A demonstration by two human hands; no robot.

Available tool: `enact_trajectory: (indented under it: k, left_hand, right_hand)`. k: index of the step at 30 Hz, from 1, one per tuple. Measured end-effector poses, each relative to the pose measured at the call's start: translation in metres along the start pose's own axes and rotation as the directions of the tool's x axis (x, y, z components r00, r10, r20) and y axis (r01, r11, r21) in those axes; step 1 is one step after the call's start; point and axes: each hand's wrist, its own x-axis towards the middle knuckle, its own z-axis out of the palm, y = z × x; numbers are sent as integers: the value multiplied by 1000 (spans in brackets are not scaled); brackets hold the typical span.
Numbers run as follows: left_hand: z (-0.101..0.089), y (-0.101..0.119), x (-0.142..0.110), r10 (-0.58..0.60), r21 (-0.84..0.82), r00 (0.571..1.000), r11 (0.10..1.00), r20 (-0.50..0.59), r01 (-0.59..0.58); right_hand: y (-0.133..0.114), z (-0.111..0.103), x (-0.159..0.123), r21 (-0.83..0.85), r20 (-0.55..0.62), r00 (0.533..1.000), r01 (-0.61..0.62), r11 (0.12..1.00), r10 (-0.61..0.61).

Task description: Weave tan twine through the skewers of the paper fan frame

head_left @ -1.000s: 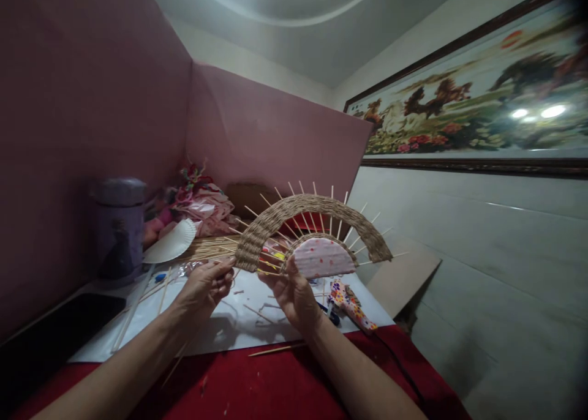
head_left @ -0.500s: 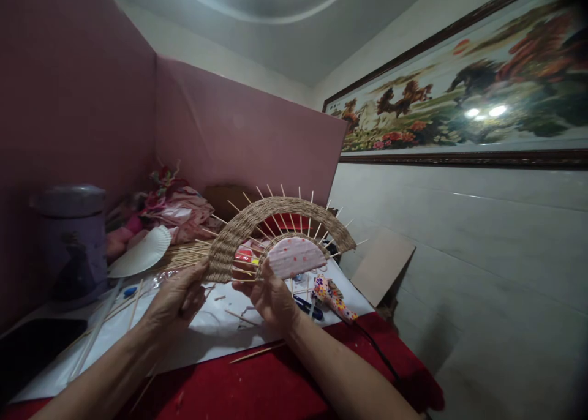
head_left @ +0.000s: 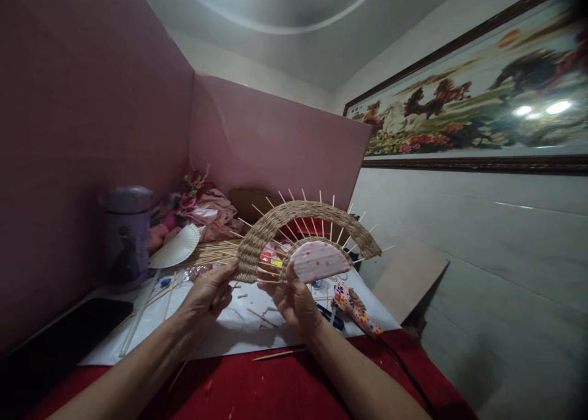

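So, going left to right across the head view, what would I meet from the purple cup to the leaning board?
Purple cup → white plate-like piece → left hand, holding the woven fan by its left end → right hand, holding it lower down → flower-patterned tool → leaning board.

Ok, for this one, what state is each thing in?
Woven fan, raised, sticks poking past its outer edge
Left hand, pinching the fan's left end
Right hand, gripping the fan near its lower edge
Cup, upright, lid on
Flowered tool, lying down, cord attached
Framed picture, hung up
Board, leaning
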Motion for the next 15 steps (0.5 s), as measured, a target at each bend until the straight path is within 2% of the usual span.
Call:
enact_trajectory:
  k: [11, 15]
  left_hand:
    - [-4, -6, 4, 34, 22, 998, 999, 44, -35]
    - [-3, -8, 5, 41, 17, 998, 999, 45, -42]
  right_hand:
    - [0, -1, -1, -23, -48, 999, -7, 1000, 6]
    - [-1, 1, -1, -15, -30, 1000, -3, 1000, 3]
